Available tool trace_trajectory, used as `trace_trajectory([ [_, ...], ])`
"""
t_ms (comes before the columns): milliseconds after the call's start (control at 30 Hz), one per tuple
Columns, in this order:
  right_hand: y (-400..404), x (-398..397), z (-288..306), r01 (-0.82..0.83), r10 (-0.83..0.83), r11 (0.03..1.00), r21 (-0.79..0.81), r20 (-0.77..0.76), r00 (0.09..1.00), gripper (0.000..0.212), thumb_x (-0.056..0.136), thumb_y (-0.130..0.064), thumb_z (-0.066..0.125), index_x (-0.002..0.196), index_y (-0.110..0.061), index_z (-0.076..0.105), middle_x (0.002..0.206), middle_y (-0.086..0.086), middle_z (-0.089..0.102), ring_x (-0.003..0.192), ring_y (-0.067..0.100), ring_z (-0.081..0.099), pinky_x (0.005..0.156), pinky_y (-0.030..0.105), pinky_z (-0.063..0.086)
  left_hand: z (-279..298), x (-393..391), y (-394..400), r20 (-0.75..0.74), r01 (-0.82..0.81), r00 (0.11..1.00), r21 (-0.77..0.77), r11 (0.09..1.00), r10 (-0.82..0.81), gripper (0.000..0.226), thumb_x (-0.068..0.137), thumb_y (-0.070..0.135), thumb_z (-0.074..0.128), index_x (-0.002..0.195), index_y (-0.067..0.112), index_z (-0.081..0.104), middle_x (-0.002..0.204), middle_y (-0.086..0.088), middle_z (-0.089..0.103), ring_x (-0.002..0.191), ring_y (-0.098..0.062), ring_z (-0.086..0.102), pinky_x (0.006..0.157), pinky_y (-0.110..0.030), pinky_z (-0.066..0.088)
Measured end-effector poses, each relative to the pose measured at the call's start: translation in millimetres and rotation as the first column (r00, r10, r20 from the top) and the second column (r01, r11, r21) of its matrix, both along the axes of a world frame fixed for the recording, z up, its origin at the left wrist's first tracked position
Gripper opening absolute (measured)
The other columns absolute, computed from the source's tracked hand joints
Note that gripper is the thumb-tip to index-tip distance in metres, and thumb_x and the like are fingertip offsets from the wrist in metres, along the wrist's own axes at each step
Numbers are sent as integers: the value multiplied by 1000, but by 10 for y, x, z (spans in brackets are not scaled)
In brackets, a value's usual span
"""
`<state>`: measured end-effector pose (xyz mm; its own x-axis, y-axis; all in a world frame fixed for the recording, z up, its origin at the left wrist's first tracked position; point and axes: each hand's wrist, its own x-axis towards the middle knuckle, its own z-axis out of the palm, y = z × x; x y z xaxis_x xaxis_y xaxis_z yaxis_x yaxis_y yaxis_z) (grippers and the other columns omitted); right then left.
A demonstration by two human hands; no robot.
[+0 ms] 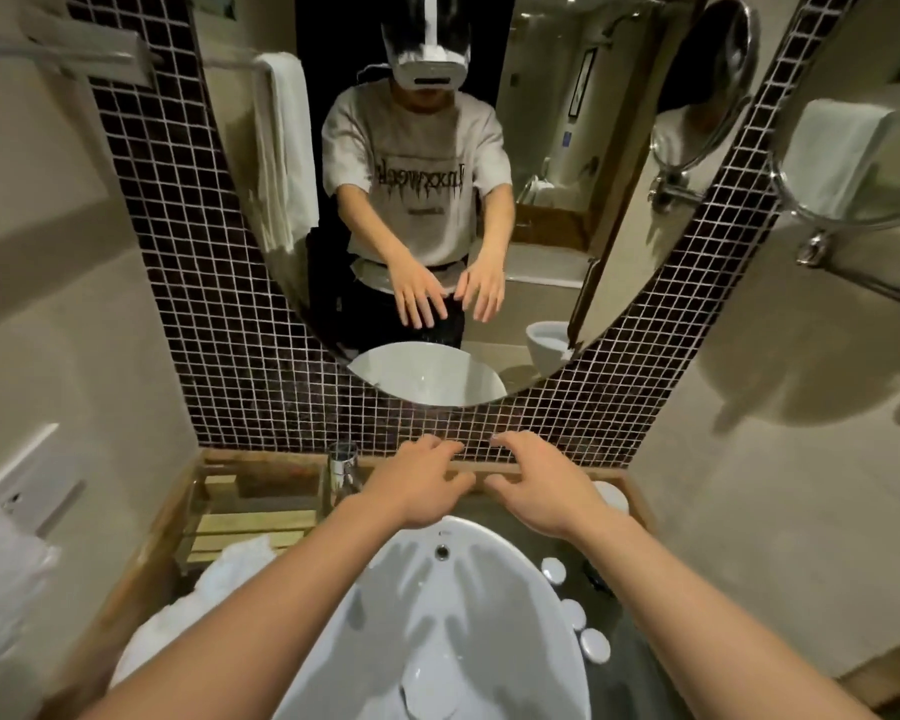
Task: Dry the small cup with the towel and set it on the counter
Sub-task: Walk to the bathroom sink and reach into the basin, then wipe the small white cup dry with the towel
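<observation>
Reaching forward over the back rim of the white sink (494, 574), the left hand (417, 485) and right hand (541, 491) hang side by side with fingers spread, grasping nothing. A crumpled white towel (214, 584) lies on the counter (141, 574) at the sink's left edge. A glass tumbler (343, 467) stands at the counter's back edge, just left of the left hand; whether it is the small cup cannot be told.

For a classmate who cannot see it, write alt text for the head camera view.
Two empty hands, left and right, reach forward over a white sink toward an oval mirror. A crumpled white towel lies left of the sink; white round lids sit right.
</observation>
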<state>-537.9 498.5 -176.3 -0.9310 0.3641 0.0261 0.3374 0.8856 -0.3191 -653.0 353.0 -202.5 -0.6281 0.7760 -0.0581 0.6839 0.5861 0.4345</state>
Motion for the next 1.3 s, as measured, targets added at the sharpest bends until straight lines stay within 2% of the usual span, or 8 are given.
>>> trace_trajectory([
  [167,82,-158,-424,-34,38,998,-59,69,997,52,89,-43,57,139,-31,50,141,-5,55,127,18,53,95,40,48,-333,-59,96,81,-2,997,13,1000,1,56,90,53,43,143,34,40,142,-3,47,123,-24,48,99,-48,44],
  [367,175,-226,-1131,-63,84,992,-113,193,977,52,91,-50,55,140,-31,51,144,-4,56,125,20,56,97,41,50,-836,-113,159,146,-54,987,-132,990,73,59,92,53,44,145,25,40,157,-5,31,133,-27,42,104,-48,41],
  [467,204,-239,-1475,-79,113,987,-140,250,962,49,93,-48,55,139,-31,52,142,-3,59,123,22,59,97,43,52,-1132,-95,145,196,-84,974,-165,983,116,59,92,53,45,144,26,41,151,-4,42,132,-26,45,104,-46,41],
  [700,186,-229,-2245,-36,122,972,-232,366,923,45,93,-39,56,137,-29,56,134,1,66,116,24,62,92,39,49,-1901,-13,12,299,-158,925,-259,953,235,50,95,52,45,140,30,46,146,0,48,127,-24,49,104,-43,39],
  [933,80,-140,-2930,52,80,965,-257,478,875,40,95,-38,59,134,-29,59,126,-1,69,109,22,64,90,36,50,-2618,87,-140,389,-69,896,-360,930,217,48,94,48,49,136,24,51,140,-3,54,123,-25,52,102,-43,43],
  [1033,19,-99,-3166,28,105,971,-239,526,844,40,97,-39,52,135,-29,58,127,0,68,112,25,64,91,38,49,-2886,149,-187,391,9,901,-453,892,189,46,92,46,50,134,27,50,136,-2,56,119,-24,54,95,-40,45],
  [1133,-9,-61,-3356,-10,121,981,-196,562,818,37,97,-35,46,132,-30,57,126,2,67,110,30,64,83,37,46,-3102,230,-175,354,47,924,-480,876,145,37,92,40,51,124,22,52,123,-6,61,108,-29,59,80,-38,45],
  [1300,-20,-52,-3533,8,104,981,-193,564,819,32,94,-28,46,120,-29,63,114,3,70,94,30,67,69,33,41,-3267,340,-113,297,-14,941,-442,897,161,25,94,32,51,113,16,53,105,-10,64,91,-31,62,65,-34,37],
])
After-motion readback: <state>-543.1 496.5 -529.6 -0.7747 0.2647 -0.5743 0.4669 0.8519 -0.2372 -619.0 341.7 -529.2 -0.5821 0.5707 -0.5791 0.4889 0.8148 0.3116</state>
